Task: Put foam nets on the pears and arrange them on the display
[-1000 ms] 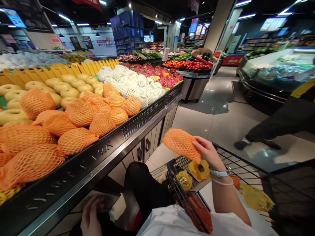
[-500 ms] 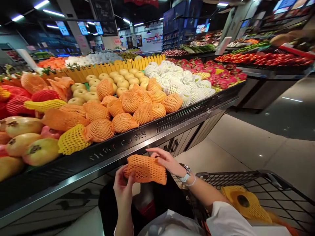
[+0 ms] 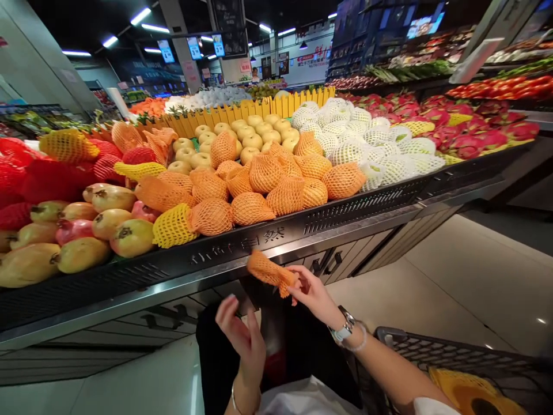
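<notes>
An orange foam fruit net (image 3: 268, 270) hangs flattened from my right hand (image 3: 313, 295), whose thumb and fingers pinch one end of it. It looks limp, with no fruit showing inside. My left hand (image 3: 244, 334) is apart from the net, lower and to the left, palm up with its fingers spread and a little blurred. Just beyond the net, along the front of the stand, lie several fruits in orange foam nets (image 3: 253, 208). Beside them is a yellow foam net (image 3: 174, 226).
A black stand edge (image 3: 242, 245) runs across in front of me. Pomegranates (image 3: 133, 237) lie left, yellow pears (image 3: 254, 138) behind, white-netted fruit (image 3: 389, 153) and dragon fruit (image 3: 470, 138) right. A shopping cart (image 3: 432, 346) with a yellow-netted item (image 3: 470, 392) stands at lower right.
My left hand has let go of the orange foam net and dropped away from it. My right hand now holds the net alone, bunched at one end. The view has turned left.
</notes>
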The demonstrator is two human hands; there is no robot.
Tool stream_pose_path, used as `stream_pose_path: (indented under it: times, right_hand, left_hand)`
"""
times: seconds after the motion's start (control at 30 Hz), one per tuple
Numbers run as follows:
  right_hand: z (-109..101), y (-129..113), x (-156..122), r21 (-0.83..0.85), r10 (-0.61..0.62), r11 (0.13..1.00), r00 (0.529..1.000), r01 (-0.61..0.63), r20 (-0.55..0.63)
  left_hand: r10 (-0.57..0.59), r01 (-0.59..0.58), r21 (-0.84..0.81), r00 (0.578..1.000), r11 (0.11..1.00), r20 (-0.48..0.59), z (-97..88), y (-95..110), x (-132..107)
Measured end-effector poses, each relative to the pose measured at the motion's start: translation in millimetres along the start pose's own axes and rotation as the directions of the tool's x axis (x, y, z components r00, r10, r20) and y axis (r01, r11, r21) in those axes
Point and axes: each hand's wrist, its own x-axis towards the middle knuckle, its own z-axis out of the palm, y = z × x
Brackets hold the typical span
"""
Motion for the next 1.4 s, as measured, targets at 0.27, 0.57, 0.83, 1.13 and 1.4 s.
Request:
stream_pose_path:
  times: [0.27,0.57,0.83,1.13,1.4]
  right_hand:
    - [18.9,-1.0,-27.5,-0.387,-0.377,0.863,0.924,0.325,-0.064]
    - [16.6,-10.0,-28.6,-0.626,-0.708,0.425,0.671,0.654,0.220]
    - [23.2,-9.0,-20.7,-0.609,-0.628,0.280,0.622,0.742,0.469]
    - [29.9,0.0,-16.4,-0.621,-0.541,0.248,0.638,0.743,0.548]
    - [33.0,-2.5,-23.4,-0.541,-0.609,0.270,0.577,0.797,0.545]
  left_hand:
    - [0.047,0.038,-0.154,0.856,0.987,0.515,5.8,31.6,-20.9]
    - [-0.166,0.269,-0.124,0.833,0.955,0.528,6.0,20.8,-21.7]
    - [-0.772,0.824,-0.368,0.547,0.430,0.324,6.8,5.4,-13.0]
    - [-0.855,0.731,-0.612,0.492,0.301,0.167,0.3,11.4,-3.3]
    - [-0.809,0.726,-0.511,0.580,0.460,0.097,11.6,-7.1,-48.9]
